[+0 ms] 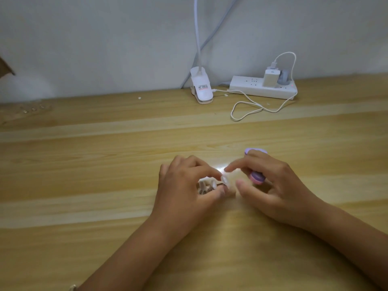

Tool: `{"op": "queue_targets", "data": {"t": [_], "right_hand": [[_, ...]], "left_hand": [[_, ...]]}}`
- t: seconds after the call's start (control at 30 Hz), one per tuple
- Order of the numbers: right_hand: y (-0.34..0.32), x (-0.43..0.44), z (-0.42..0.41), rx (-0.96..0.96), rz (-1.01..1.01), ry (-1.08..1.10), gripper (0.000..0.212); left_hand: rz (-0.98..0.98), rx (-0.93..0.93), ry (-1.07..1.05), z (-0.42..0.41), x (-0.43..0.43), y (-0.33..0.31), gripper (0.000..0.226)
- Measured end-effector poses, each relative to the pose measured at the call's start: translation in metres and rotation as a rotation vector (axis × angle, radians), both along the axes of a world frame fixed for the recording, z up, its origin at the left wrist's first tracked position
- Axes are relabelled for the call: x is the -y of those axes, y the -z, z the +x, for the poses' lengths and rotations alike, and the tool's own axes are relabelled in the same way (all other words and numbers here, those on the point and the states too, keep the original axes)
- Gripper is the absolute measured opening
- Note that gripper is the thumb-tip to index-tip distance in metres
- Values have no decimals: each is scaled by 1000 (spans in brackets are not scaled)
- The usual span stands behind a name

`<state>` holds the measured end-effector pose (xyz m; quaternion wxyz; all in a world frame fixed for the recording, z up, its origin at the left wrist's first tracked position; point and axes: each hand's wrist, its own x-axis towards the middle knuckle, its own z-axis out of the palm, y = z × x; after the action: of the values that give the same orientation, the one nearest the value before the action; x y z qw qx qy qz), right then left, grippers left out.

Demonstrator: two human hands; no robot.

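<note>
My left hand point(184, 185) holds a small stand point(204, 186) carrying pale false nail tips, one white tip point(225, 180) pinched between forefinger and thumb. My right hand point(270, 185) grips a purple and pink nail file block point(257, 177) in its curled fingers; the block's far purple end point(249, 150) sticks out above the knuckles. The right forefinger reaches left toward the white tip, and its thumb hovers just below. Both hands meet over the wooden table point(105, 164) near its middle.
A white clip lamp base point(200, 88) stands at the back against the wall. To its right lies a white power strip point(262, 88) with a charger plugged in. A white cable point(249, 108) loops on the table. Small pale bits point(33, 109) lie at the back left.
</note>
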<state>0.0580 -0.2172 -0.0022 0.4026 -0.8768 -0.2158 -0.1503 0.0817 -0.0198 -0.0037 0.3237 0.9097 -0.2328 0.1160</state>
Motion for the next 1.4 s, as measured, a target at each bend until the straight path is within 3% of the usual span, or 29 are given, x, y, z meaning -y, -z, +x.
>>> {"op": "queue_targets", "data": {"t": [0.07, 0.23, 0.53, 0.7, 0.8, 1.0, 1.4], "right_hand": [[-4, 2, -3, -70, 66, -26, 33], [-4, 0, -6, -196, 60, 2, 22], [2, -2, -4, -89, 78, 123, 16], [2, -2, -2, 218, 55, 129, 27], [0, -4, -6, 400, 74, 140, 36], [2, -12, -13, 499, 62, 15, 32], [4, -3, -5, 474, 14, 32, 17]], "left_hand": [[-10, 7, -15, 1, 0, 0, 10], [-8, 50, -11, 0, 1, -3, 5], [40, 295, 50, -6, 5, -10, 5], [-376, 68, 82, -10, 2, -15, 2], [-508, -55, 123, -11, 0, -19, 3], [-433, -43, 127, -13, 1, -20, 13], [-387, -79, 109, -10, -4, -19, 12]]}}
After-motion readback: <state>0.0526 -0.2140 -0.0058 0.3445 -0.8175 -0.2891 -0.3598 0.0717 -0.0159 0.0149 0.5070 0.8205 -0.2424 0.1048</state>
